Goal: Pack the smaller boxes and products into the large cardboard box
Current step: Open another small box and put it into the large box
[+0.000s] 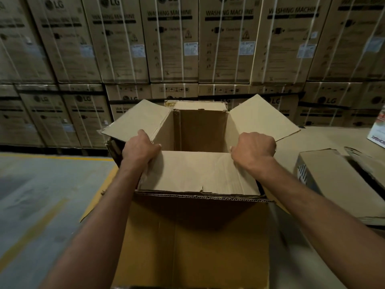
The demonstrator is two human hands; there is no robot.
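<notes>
At the near rim of the large brown cardboard box (193, 236), standing open before us, our left hand (140, 152) and right hand (254, 147) grip its near flap (198, 174), which we should fold fully outward, clear of the opening.

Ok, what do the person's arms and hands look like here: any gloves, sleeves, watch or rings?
Both forearms are bare all the way to the bottom edge of the picture, with no sleeve in view. The left hand and the right hand wear no gloves. No watch or band shows on either wrist, and no ring shows on the fingers that can be seen, though the fingertips are partly hidden behind cardboard.
</notes>
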